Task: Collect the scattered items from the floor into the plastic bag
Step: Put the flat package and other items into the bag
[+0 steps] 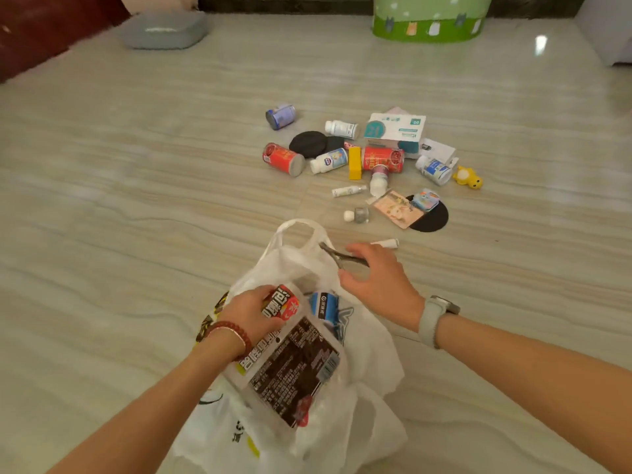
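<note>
Low in the middle of the frame, a white plastic bag (369, 354) sits on the pale striped floor (136, 234), its mouth open and one handle loop standing up. The left hand (253, 313) curls round a red can (282, 302) at the mouth of the bag. The right hand (379, 278) pinches a thin metal tool (337, 256) just over the bag's rim; what kind of tool is hard to make out. A dark printed packet (290, 371) and a blue-and-white packet (325, 307) lie partly inside the bag.

Above centre, well apart from the bag, the remaining items lie scattered: two red cans (283, 159), several white bottles (329, 160), a yellow block (355, 163), a white and teal box (395, 130), a yellow toy (468, 177), black discs (307, 144) and a small white tube (386, 242) just beyond the right hand.

At the top edge, a green tub (427, 22) and a grey cushion (164, 30) are cut off.
</note>
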